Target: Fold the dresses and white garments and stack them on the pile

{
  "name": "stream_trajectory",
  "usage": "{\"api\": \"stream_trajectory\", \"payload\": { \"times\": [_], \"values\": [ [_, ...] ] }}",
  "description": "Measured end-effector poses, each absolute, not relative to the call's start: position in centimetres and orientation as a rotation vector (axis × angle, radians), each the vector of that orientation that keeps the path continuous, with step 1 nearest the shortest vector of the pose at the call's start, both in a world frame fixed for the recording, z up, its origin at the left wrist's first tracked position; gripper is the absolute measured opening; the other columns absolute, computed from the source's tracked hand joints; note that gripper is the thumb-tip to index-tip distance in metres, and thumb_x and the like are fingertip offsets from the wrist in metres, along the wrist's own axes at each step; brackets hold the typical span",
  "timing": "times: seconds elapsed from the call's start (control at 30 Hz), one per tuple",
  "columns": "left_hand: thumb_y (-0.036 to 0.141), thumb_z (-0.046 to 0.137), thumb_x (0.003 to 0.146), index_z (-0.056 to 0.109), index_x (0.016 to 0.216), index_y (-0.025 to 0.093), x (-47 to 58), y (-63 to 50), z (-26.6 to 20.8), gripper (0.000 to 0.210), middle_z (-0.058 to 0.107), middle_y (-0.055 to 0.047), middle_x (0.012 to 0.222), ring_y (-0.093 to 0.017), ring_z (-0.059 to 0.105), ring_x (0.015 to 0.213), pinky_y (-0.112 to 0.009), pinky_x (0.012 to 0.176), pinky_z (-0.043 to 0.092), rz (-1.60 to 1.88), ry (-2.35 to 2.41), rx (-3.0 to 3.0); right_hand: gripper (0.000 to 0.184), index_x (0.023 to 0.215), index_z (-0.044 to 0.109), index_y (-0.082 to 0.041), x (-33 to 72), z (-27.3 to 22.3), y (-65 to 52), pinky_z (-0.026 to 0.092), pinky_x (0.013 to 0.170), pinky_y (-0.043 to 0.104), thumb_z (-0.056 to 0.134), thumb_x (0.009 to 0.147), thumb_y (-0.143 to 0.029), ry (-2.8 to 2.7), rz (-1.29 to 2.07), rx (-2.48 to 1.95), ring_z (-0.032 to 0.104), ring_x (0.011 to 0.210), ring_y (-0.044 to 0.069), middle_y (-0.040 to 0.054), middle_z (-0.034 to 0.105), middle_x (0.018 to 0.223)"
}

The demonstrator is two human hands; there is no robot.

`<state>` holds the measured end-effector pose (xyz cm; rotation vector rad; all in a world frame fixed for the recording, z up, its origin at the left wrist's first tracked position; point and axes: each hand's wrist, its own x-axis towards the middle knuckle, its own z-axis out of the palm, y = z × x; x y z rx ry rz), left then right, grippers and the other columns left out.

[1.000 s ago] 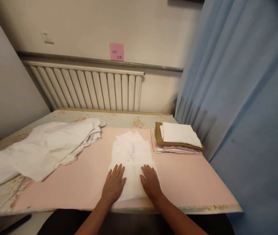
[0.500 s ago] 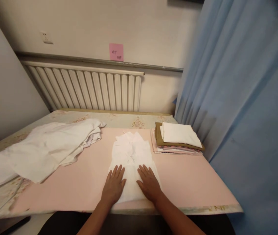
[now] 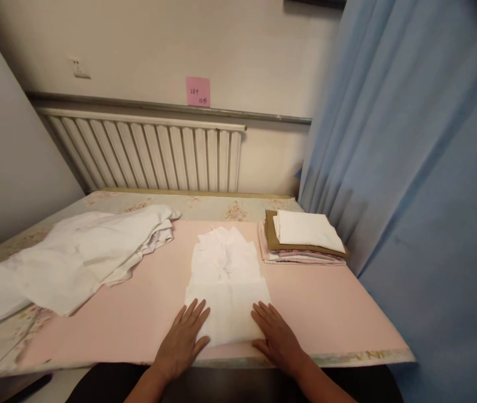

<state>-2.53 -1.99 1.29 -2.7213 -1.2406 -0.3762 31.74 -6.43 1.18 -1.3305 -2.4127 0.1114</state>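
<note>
A white garment, partly folded, lies on the pink cloth straight in front of me. Its far end has uneven, pointed edges, and wrinkles gather near its middle. My left hand lies flat over the near left corner of the garment, fingers stretched out. On the near right corner rests my right hand, also flat with its fingers extended. Neither hand grips the fabric. The smooth near part of the garment shows between them.
A loose heap of white cloth covers the table's left side. At the right stands a stack of folded fabrics, white and olive on top. A blue curtain hangs along the right. A radiator is on the wall behind.
Both hands have slid toward me and farther apart, from the garment's middle to its near corners. The garment stays in place.
</note>
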Motion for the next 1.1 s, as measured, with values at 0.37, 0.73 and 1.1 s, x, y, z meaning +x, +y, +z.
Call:
{"api": "stream_trajectory", "payload": {
  "times": [0.37, 0.73, 1.1],
  "values": [
    [0.020, 0.049, 0.088, 0.039, 0.146, 0.023, -4.7, -3.7, -0.8, 0.058, 0.049, -0.009, 0.146, -0.024, 0.042, 0.137, -0.044, 0.111, 0.040, -0.591, -1.158, -2.625, 0.071, 0.143, 0.045, -0.020, 33.5, -0.8, -6.6, 0.041, 0.111, 0.044, 0.038, 0.075, 0.000, -2.276, -0.052, -1.276, 0.044, 0.135, 0.019, 0.0068, 0.053, 0.141],
    [0.026, 0.040, 0.092, 0.055, 0.133, 0.030, -5.6, -3.5, -0.8, 0.044, 0.064, -0.002, 0.130, -0.019, 0.059, 0.121, -0.035, 0.104, 0.048, -1.010, -1.286, -2.601, 0.044, 0.116, 0.066, -0.025, 33.8, 0.7, -6.8, 0.051, 0.100, 0.046, 0.043, 0.082, -0.009, -2.098, -0.044, -1.228, 0.063, 0.113, 0.022, 0.0057, 0.069, 0.117],
    [0.034, 0.046, 0.091, 0.067, 0.108, 0.032, -5.0, -10.6, 4.0, 0.027, 0.074, 0.002, 0.104, -0.019, 0.071, 0.094, -0.029, 0.081, 0.060, -1.433, -1.810, -2.457, 0.026, 0.101, 0.069, -0.030, 34.1, 5.5, -14.0, 0.060, 0.077, 0.033, 0.047, 0.089, -0.024, -1.743, 0.193, -1.392, 0.071, 0.089, 0.023, 0.0043, 0.073, 0.097]
  ]
}}
